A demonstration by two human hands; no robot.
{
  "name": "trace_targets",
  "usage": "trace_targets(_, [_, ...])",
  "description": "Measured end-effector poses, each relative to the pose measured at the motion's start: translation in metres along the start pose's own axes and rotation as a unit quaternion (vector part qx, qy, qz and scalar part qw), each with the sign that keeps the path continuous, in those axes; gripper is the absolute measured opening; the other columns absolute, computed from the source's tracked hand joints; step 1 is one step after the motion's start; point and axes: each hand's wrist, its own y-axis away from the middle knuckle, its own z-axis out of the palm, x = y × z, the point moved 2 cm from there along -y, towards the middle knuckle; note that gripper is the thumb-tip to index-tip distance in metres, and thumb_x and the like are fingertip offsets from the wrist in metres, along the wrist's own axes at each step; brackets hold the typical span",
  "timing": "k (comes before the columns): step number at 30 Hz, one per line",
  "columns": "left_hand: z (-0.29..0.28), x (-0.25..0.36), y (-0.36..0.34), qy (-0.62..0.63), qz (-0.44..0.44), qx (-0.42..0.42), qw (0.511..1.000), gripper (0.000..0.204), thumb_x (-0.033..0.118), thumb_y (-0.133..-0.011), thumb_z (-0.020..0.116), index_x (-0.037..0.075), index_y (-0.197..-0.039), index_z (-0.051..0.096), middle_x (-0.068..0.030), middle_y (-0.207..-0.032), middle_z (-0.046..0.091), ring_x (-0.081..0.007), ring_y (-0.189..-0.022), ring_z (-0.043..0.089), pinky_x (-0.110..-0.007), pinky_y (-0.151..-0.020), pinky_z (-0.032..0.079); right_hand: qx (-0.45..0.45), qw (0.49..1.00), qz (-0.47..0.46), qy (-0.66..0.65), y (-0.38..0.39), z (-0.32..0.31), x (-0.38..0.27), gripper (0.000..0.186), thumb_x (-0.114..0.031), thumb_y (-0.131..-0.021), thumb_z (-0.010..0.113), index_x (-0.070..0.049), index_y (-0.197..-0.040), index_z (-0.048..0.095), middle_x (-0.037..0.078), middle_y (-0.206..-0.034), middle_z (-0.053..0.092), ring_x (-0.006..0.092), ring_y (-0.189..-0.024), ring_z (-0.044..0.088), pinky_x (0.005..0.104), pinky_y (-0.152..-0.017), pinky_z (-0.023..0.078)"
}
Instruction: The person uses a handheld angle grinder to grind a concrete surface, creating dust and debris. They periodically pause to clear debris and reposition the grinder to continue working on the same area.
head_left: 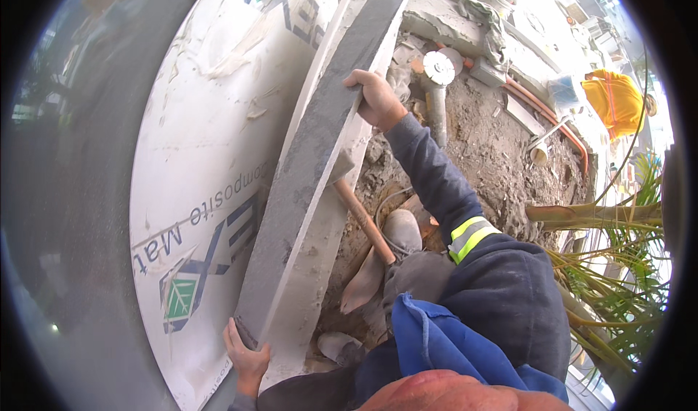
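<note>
A long grey stone slab (302, 171) runs from the lower left to the top of the view, above a pale, mortar-smeared ledge (309, 302). My left hand (247, 358) grips the slab's near end, fingers on one side and thumb on the other. Farther up, my right hand (378, 102) is closed over its right edge, with the thumb and fingers partly on the top face. Between my hands, a hammer (367, 223) with a wooden handle leans against the ledge beside the slab. Its blocky grey head lies close to the slab's edge.
White printed boards (211, 156) cover the left side, beside a grey glossy surface (73, 215). Rubble soil (487, 156) on the right holds a white-capped pipe (438, 84) and orange pipes (545, 106). A person in orange (614, 102) bends at far right. Palm fronds (625, 287) reach in.
</note>
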Motion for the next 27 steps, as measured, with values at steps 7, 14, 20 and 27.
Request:
trace_targets(7, [-0.003,0.017,-0.018,-0.026,0.020,0.005,0.999,0.104,0.011,-0.062,0.080,-0.008,-0.153,0.033,-0.0337,-0.143,0.043,-0.0524,-0.130,0.047,-0.053,-0.111,0.041,0.014,1.000,-0.015,-0.001,-0.005,-0.001,-0.028,0.007,0.005,-0.083,0.063,0.008,-0.089,0.062,0.014,-0.084,0.063,0.0271,-0.073,0.067,0.0422,-0.066,0.057])
trace_targets(14, [-0.009,0.041,-0.041,-0.052,0.044,0.031,0.997,0.100,0.009,-0.064,0.077,-0.008,-0.153,0.033,-0.0338,-0.140,0.044,-0.0523,-0.129,0.047,-0.055,-0.112,0.039,0.009,0.999,-0.033,-0.033,-0.035,-0.019,-0.048,0.003,0.004,-0.083,0.064,0.006,-0.082,0.063,0.013,-0.082,0.063,0.0243,-0.068,0.065,0.0379,-0.061,0.055])
trace_targets(20, [0.002,0.027,-0.032,-0.020,0.034,0.003,0.999,0.100,0.011,-0.064,0.078,-0.009,-0.152,0.033,-0.0338,-0.139,0.043,-0.0529,-0.127,0.047,-0.055,-0.111,0.040,0.007,0.999,-0.034,0.011,-0.019,-0.011,-0.042,0.005,0.003,-0.084,0.063,0.008,-0.082,0.063,0.013,-0.080,0.063,0.0245,-0.069,0.065,0.0391,-0.061,0.054])
trace_targets(27, [0.003,0.018,-0.024,-0.027,0.029,0.005,0.999,0.099,0.012,-0.065,0.079,-0.009,-0.151,0.034,-0.0338,-0.138,0.045,-0.0518,-0.127,0.048,-0.053,-0.111,0.041,0.023,1.000,-0.008,-0.009,-0.015,-0.013,-0.020,0.006,0.001,-0.085,0.062,0.007,-0.083,0.063,0.013,-0.083,0.063,0.0243,-0.069,0.064,0.0395,-0.061,0.054])
